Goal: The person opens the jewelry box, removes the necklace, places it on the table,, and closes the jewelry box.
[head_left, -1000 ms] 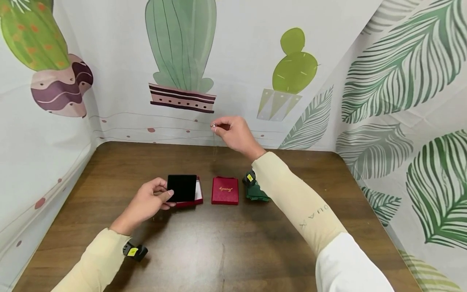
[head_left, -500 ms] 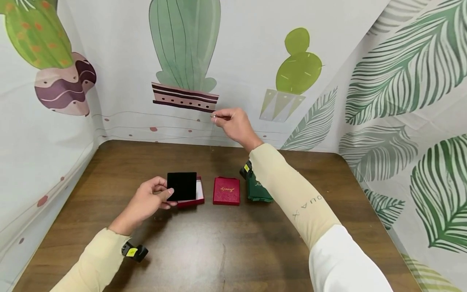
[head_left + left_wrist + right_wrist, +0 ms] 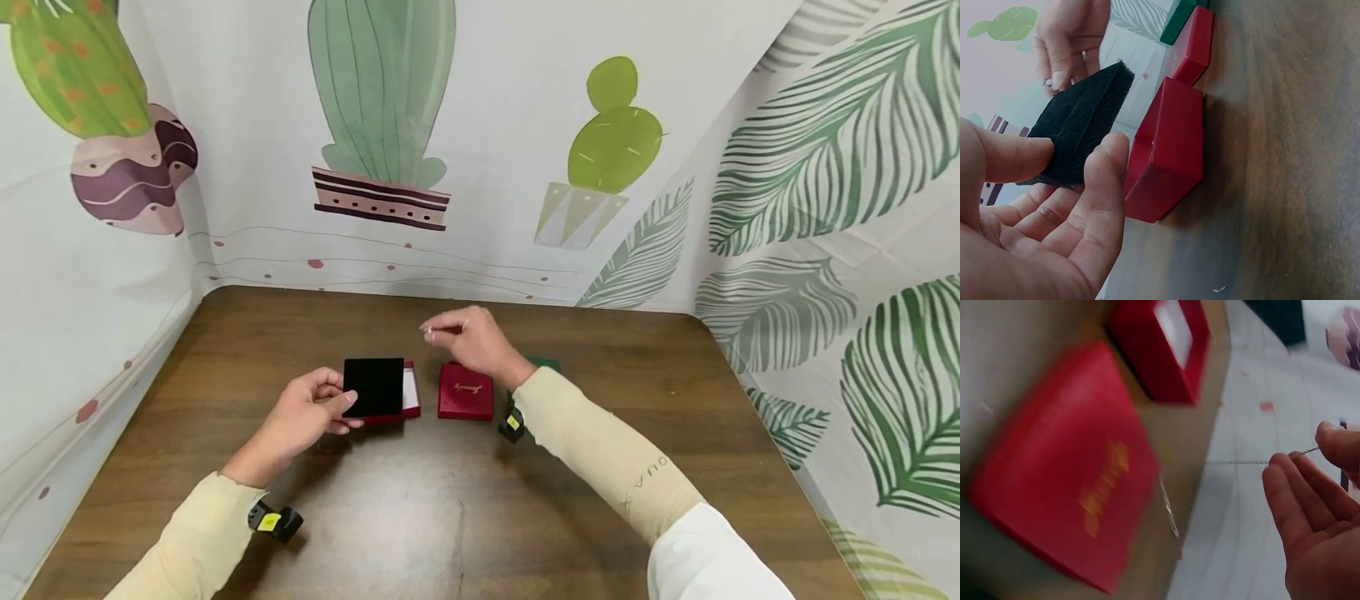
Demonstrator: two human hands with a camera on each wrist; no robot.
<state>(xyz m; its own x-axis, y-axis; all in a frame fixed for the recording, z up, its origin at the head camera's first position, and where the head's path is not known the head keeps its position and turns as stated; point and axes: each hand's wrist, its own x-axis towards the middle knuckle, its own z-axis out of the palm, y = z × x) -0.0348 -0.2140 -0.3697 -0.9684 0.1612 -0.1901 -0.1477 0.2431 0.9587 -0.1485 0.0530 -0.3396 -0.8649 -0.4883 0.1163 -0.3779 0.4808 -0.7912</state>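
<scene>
My left hand (image 3: 307, 404) pinches a thin black foam pad (image 3: 373, 387) between thumb and fingers. The pad is tilted above an open red jewelry box (image 3: 410, 392) with a white inside; in the left wrist view, its spongy edge shows. Above the table, behind the red lid (image 3: 466, 398) lettered "Jewelry", my right hand (image 3: 472, 337) pinches a fine silver necklace chain (image 3: 1235, 462) between thumb and forefinger. In the right wrist view, the chain runs away from the fingertips, and a length of it shows beside the lid.
A green box (image 3: 545, 363) stands right of the red lid, mostly hidden by my right wrist. The brown wooden table (image 3: 390, 517) ends at a printed cloth backdrop (image 3: 495, 125) behind and at the sides. A tiny pale scrap (image 3: 1219, 289) lies on the table.
My right hand first rises slightly, then comes down closer to the table with the necklace, nearer the lid. The left hand and the black pad stay almost in place.
</scene>
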